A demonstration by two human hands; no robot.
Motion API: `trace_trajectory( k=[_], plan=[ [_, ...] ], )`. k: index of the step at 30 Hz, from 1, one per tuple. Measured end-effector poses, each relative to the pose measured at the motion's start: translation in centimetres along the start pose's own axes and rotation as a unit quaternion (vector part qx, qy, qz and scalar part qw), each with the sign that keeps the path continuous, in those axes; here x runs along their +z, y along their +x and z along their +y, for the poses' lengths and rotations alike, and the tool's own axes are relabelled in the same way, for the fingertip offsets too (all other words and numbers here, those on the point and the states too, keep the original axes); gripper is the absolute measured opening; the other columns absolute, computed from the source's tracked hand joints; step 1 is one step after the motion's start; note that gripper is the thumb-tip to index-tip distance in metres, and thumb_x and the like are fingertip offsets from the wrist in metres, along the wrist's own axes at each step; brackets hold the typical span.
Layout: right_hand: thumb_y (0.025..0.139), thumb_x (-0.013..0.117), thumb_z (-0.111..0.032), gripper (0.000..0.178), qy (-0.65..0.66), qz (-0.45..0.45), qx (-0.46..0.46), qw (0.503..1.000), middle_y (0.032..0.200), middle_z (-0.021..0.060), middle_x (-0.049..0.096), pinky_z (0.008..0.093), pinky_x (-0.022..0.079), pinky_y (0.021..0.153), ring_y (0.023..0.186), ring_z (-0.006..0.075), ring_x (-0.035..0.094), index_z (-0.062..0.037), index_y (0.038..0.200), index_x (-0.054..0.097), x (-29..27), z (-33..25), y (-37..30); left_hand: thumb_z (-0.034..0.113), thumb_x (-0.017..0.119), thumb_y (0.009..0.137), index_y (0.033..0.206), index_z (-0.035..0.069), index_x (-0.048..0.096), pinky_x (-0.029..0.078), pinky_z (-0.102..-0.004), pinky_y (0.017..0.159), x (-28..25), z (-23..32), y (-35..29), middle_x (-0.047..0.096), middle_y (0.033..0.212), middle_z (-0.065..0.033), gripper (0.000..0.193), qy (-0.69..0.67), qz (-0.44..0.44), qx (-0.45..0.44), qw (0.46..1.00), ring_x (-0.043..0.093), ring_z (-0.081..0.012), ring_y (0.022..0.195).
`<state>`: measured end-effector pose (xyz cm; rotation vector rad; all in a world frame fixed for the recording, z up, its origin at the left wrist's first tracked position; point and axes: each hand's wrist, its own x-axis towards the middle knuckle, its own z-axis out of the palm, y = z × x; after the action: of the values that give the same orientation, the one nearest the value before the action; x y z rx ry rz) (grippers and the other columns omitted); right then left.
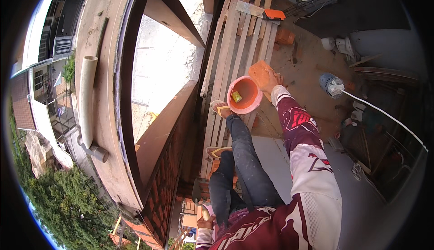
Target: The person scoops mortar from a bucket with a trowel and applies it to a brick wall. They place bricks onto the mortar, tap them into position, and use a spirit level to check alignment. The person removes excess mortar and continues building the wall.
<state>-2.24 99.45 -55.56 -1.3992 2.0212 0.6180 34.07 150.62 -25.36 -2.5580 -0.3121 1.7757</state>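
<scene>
The head view — a wide fisheye from the left of two head-worn cameras — looks steeply down over the burgundy-and-white jersey [307, 204], which lies nearest, into the mouth of the plastic bucket [258, 97] and onto the plank scaffold [226, 55] beyond; distant house fronts [38, 82] curve along its left rim.

hammer with a fat pale handle [87, 105] on a long ledge [110, 85], big green trees [68, 200] outside, red brick wall [165, 204] under a brown frame [168, 125], orange-and-black thing [274, 14] on wooden planks [224, 46], bluish tub [329, 84] with a long white cord [385, 115], brown floor [312, 76]
</scene>
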Motion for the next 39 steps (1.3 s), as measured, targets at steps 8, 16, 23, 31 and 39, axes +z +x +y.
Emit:
trace_trajectory(
  k=[8,16,23,31,39],
  plan=[
    [0.059,0.084,-0.039,0.106,-0.104,-0.006,-0.065,0.992,0.147,0.0150,0.035,0.0708,0.031,0.099,0.135,0.0363,0.035,-0.0288,0.149,0.027,5.1,-2.8,16.9,0.012,0.081,0.076,0.097,0.000,0.060,0.050,-0.0289,0.045,5.5,3.9,9.2,0.061,0.066,-0.0039,0.033,-0.010,0.010,-0.012,1.000,0.057,-0.0152,0.049],
    [0.065,0.084,-0.034,0.102,-0.111,0.063,-0.172,0.977,0.152,0.0163,0.028,0.0761,0.009,0.108,0.141,0.0361,0.026,-0.0303,0.149,0.027,7.8,-5.0,26.8,0.013,0.080,0.077,0.097,0.000,0.061,0.050,-0.0287,0.045,9.7,6.4,16.8,0.061,0.067,-0.0037,0.031,0.032,0.025,0.020,0.999,0.058,-0.0147,0.050],
    [0.075,0.080,-0.033,0.093,0.010,0.228,-0.213,0.950,0.159,0.0178,0.012,0.0770,0.002,0.108,0.148,0.0380,0.005,-0.0265,0.151,0.026,12.2,-4.3,27.3,0.014,0.080,0.078,0.097,0.001,0.061,0.050,-0.0285,0.046,8.4,5.1,19.5,0.062,0.068,-0.0035,0.029,0.049,0.026,0.107,0.993,0.058,-0.0142,0.050],
    [0.092,0.067,-0.027,0.035,0.440,-0.184,-0.308,0.823,0.107,0.0146,0.063,0.0362,0.050,0.086,0.098,0.0226,0.064,0.0027,0.109,0.059,17.7,-4.8,-5.2,0.017,0.076,0.083,0.086,0.002,0.057,0.046,-0.0252,0.043,16.1,22.0,20.4,0.060,0.066,-0.0036,0.024,-0.065,-0.105,0.135,0.983,0.054,-0.0109,0.045],
    [0.091,0.064,-0.024,0.039,0.590,-0.243,0.055,0.768,0.100,0.0124,0.063,0.0346,0.053,0.071,0.084,0.0175,0.065,-0.0008,0.119,0.048,18.4,-1.3,-14.6,0.036,0.083,0.075,0.119,-0.004,0.059,0.052,-0.0388,0.083,24.3,24.7,17.9,0.070,0.100,-0.0174,0.064,0.226,-0.190,0.268,0.917,0.068,-0.0263,0.095]
  ],
)
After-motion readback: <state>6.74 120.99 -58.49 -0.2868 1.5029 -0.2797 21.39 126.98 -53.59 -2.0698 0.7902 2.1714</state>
